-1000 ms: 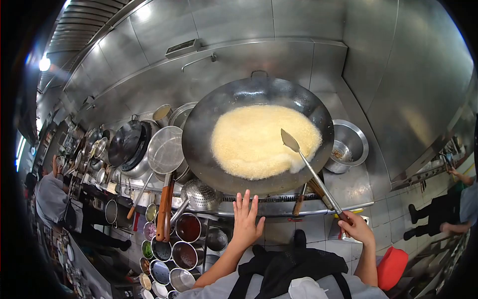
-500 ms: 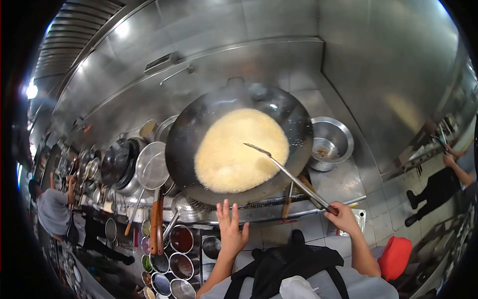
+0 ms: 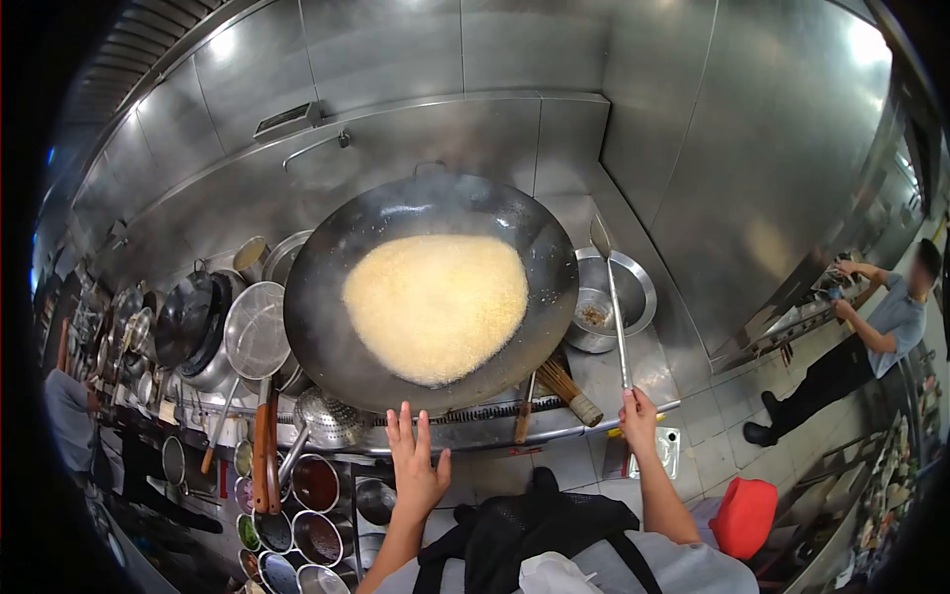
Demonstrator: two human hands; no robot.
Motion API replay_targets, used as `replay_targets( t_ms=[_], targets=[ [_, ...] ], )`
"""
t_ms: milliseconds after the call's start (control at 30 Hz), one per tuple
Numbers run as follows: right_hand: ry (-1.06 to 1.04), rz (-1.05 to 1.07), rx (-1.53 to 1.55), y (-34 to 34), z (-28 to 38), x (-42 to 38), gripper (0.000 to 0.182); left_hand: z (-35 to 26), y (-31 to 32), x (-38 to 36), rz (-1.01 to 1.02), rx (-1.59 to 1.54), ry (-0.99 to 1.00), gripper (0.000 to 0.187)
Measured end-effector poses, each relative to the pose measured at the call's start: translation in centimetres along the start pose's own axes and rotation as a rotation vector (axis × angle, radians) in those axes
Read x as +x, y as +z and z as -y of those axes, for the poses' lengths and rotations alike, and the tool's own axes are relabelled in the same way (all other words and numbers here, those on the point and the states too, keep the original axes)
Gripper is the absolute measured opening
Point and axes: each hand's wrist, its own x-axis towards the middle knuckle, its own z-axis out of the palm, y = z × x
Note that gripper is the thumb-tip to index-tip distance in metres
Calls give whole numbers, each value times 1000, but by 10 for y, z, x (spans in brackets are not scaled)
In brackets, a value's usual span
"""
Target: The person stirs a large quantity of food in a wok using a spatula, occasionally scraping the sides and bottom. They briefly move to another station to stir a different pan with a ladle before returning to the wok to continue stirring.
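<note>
A large black wok (image 3: 327, 327) holds a pool of pale yellow, foaming liquid (image 3: 435, 307), with steam above it. My right hand (image 3: 638, 414) is closed on the end of a long metal ladle (image 3: 618, 317). The ladle's head is raised over the far side of a metal bowl (image 3: 641, 287), to the right of the wok. In the bowl lie some brown bits. My left hand (image 3: 418, 470) is just in front of the wok's near rim, fingers spread, holding nothing.
Left of the wok are a round strainer (image 3: 257, 332), a perforated ladle (image 3: 327, 418) and stacked black woks (image 3: 186, 319). Sauce pots (image 3: 315, 483) stand at lower left. A bamboo brush (image 3: 569, 391) lies by the wok's right front. Co-workers stand at far left and right (image 3: 881, 327).
My right hand has lifted the ladle out of the liquid and swung it right, over the metal bowl. The whole view has shifted. My left hand remains spread near the rim.
</note>
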Motion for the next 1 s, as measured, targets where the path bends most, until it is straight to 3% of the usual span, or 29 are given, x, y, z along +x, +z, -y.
replay_targets(
  t_ms=[100,400,800,1000],
  targets=[
    [43,-3,18,9,-11,3,31,0,-4,1,11,-14,-3,94],
    [-238,-2,-233,28,-26,-2,35,2,-7,1,42,-13,-17,91],
    [-295,-45,-411,16,-23,-7,32,4,-4,1,41,-11,-16,94],
    [-289,-55,-349,16,-23,-11,33,3,-5,1,32,-1,-19,95]
  ],
)
